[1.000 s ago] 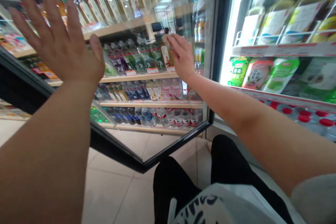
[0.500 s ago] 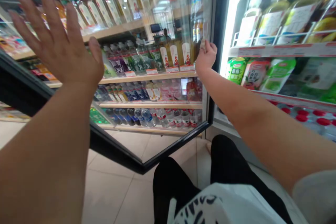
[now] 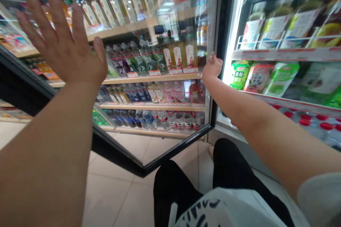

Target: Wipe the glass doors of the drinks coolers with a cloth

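Note:
My left hand [image 3: 64, 42] is spread wide, fingers apart, at the glass pane of a black-framed fridge door [image 3: 170, 154]. It holds nothing, and I cannot tell whether the palm presses on the glass. My right hand [image 3: 213, 66] is closed at the pane's right side, beside the upright black frame. Its fingers are pinched together; a small pale bit shows at their tips, too unclear to name. Through the glass, or mirrored in it, are shelves with rows of drink bottles [image 3: 147, 56].
To the right stands the lit fridge, with bottled drinks [image 3: 274, 23] behind a wire rail. Green and pink cartons [image 3: 258, 77] fill the shelf below, above red-capped bottles [image 3: 326, 127]. My black-clad knees [image 3: 173, 184] are near the door's lower corner, over the tiled floor [image 3: 112, 193].
My right hand has slid down along the pane's edge. The left hand stays spread and has shifted slightly right in the picture. The door looks unmoved.

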Demonstrator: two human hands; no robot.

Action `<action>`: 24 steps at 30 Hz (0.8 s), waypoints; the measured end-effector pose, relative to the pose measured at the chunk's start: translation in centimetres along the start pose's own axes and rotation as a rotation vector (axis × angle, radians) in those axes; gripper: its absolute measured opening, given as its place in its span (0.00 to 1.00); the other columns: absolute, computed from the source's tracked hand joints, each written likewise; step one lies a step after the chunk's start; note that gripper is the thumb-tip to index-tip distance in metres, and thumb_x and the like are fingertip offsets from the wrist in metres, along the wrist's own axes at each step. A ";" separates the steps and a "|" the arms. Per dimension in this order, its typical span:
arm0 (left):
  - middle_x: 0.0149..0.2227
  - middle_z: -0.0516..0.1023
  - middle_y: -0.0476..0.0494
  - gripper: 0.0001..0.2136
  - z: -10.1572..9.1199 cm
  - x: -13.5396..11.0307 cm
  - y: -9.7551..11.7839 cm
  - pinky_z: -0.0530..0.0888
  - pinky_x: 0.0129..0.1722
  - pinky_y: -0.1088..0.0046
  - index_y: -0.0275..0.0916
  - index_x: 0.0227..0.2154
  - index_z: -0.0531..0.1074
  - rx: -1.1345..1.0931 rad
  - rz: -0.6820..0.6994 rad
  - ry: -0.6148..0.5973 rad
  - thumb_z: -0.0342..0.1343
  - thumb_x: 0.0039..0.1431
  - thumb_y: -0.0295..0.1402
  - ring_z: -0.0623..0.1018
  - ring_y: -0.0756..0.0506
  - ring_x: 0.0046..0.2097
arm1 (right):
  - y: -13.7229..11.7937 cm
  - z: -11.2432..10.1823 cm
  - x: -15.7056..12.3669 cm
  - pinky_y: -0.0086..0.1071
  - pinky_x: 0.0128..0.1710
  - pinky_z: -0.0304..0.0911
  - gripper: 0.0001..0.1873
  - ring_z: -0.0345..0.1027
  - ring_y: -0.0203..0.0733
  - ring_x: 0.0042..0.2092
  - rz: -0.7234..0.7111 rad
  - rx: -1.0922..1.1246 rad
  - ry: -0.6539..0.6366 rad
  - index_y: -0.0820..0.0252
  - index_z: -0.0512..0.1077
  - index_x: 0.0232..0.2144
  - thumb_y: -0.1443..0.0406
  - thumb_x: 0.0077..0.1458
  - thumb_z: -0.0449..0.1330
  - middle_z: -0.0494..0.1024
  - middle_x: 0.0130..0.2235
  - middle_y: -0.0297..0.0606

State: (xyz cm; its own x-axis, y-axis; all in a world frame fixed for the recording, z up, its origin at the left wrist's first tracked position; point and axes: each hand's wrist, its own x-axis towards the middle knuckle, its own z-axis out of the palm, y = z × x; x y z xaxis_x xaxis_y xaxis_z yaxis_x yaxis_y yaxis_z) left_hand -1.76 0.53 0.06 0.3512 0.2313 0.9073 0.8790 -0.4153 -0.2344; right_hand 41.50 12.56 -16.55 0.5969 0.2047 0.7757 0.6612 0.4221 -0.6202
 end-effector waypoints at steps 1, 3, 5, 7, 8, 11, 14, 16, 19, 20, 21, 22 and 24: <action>0.72 0.26 0.77 0.34 0.1 0.0 -0.1 0.29 0.69 0.44 0.61 0.73 0.37 0.009 0.006 0.006 0.45 0.70 0.47 0.33 0.36 0.75 | -0.4 0.2 0.0 0.53 0.59 0.66 0.22 0.70 0.46 0.52 0.038 -0.021 0.045 0.62 0.75 0.52 0.63 0.64 0.46 0.67 0.47 0.45; 0.71 0.23 0.79 0.34 0.2 0.1 -0.2 0.30 0.70 0.46 0.62 0.73 0.35 0.062 0.014 0.020 0.44 0.70 0.47 0.33 0.37 0.75 | -1.5 0.7 0.4 0.53 0.58 0.66 0.22 0.70 0.46 0.51 0.084 -0.043 0.108 0.59 0.75 0.51 0.62 0.65 0.46 0.67 0.47 0.45; 0.70 0.21 0.81 0.34 0.4 0.1 -0.5 0.31 0.70 0.48 0.63 0.73 0.33 0.110 0.011 0.022 0.44 0.70 0.46 0.34 0.38 0.75 | -3.2 1.3 1.5 0.55 0.60 0.64 0.22 0.69 0.48 0.53 0.048 -0.025 0.091 0.59 0.74 0.53 0.61 0.66 0.46 0.67 0.49 0.46; 0.70 0.21 0.81 0.34 0.6 0.2 -0.7 0.33 0.71 0.48 0.64 0.72 0.32 0.137 0.004 0.013 0.45 0.70 0.46 0.35 0.38 0.75 | -5.6 1.9 2.5 0.56 0.63 0.60 0.23 0.67 0.50 0.56 -0.043 0.005 0.028 0.58 0.73 0.56 0.61 0.67 0.46 0.67 0.52 0.47; 0.70 0.21 0.80 0.35 0.7 0.3 -0.9 0.33 0.71 0.48 0.63 0.73 0.32 0.152 0.005 0.016 0.45 0.70 0.45 0.35 0.37 0.75 | -7.0 2.0 2.6 0.56 0.65 0.58 0.24 0.65 0.51 0.58 -0.112 0.026 -0.024 0.57 0.71 0.58 0.61 0.67 0.46 0.67 0.53 0.47; 0.71 0.20 0.77 0.37 0.9 0.3 -1.1 0.35 0.70 0.44 0.60 0.73 0.32 0.185 0.021 0.031 0.47 0.68 0.43 0.37 0.33 0.74 | -10.9 1.8 0.3 0.51 0.69 0.55 0.24 0.60 0.49 0.63 -0.372 0.126 -0.213 0.53 0.69 0.61 0.61 0.68 0.46 0.68 0.58 0.43; 0.71 0.21 0.75 0.36 0.5 0.2 -0.4 0.35 0.70 0.41 0.58 0.74 0.33 0.163 0.020 0.019 0.46 0.69 0.44 0.36 0.33 0.74 | -13.5 0.5 -4.9 0.46 0.70 0.54 0.23 0.60 0.43 0.62 -0.659 0.213 -0.397 0.48 0.71 0.58 0.63 0.70 0.43 0.71 0.58 0.36; 0.72 0.24 0.73 0.33 -0.1 0.0 0.2 0.35 0.71 0.44 0.57 0.74 0.35 0.139 0.001 -0.008 0.44 0.72 0.45 0.36 0.35 0.75 | -14.8 -0.1 -7.3 0.45 0.69 0.58 0.23 0.61 0.42 0.61 -0.883 0.196 -0.549 0.51 0.73 0.56 0.65 0.70 0.42 0.73 0.57 0.37; 0.72 0.25 0.74 0.32 -0.4 -0.1 0.7 0.34 0.72 0.46 0.58 0.74 0.36 0.129 -0.030 -0.024 0.43 0.73 0.45 0.36 0.37 0.75 | -17.1 0.1 -6.9 0.42 0.67 0.61 0.23 0.62 0.42 0.60 -1.041 0.131 -0.650 0.53 0.74 0.54 0.68 0.71 0.42 0.73 0.56 0.37; 0.72 0.24 0.75 0.33 -0.4 0.0 0.6 0.34 0.72 0.45 0.58 0.74 0.35 0.142 -0.034 -0.023 0.45 0.72 0.45 0.36 0.36 0.75 | -17.9 0.5 -6.1 0.42 0.68 0.60 0.24 0.62 0.42 0.61 -1.015 0.108 -0.642 0.53 0.74 0.55 0.68 0.70 0.42 0.72 0.57 0.36; 0.71 0.22 0.75 0.35 -0.3 0.1 0.4 0.35 0.71 0.44 0.59 0.73 0.34 0.159 -0.035 -0.027 0.46 0.71 0.44 0.35 0.35 0.75 | -18.7 1.0 -5.1 0.42 0.69 0.59 0.24 0.61 0.42 0.62 -0.960 0.086 -0.618 0.52 0.73 0.56 0.69 0.70 0.41 0.71 0.58 0.36; 0.71 0.20 0.76 0.37 -0.1 0.1 0.2 0.35 0.71 0.43 0.59 0.73 0.32 0.182 -0.034 -0.031 0.47 0.70 0.43 0.35 0.34 0.75 | -19.4 1.4 -4.3 0.43 0.69 0.58 0.25 0.60 0.43 0.63 -0.889 0.065 -0.579 0.52 0.71 0.58 0.70 0.70 0.41 0.70 0.59 0.36; 0.70 0.17 0.76 0.39 0.1 0.3 -0.1 0.35 0.70 0.41 0.59 0.73 0.29 0.214 -0.032 -0.040 0.49 0.69 0.42 0.35 0.32 0.74 | -20.2 2.0 -3.8 0.44 0.70 0.55 0.28 0.58 0.43 0.65 -0.766 0.032 -0.495 0.54 0.69 0.61 0.72 0.68 0.39 0.67 0.61 0.38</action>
State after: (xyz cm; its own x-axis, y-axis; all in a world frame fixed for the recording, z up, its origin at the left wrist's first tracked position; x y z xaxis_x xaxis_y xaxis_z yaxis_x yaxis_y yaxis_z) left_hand -1.74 0.73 0.31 0.3304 0.2782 0.9019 0.9370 -0.2114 -0.2781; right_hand 24.96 5.06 -6.68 -0.2682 0.2110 0.9400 0.7792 0.6212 0.0829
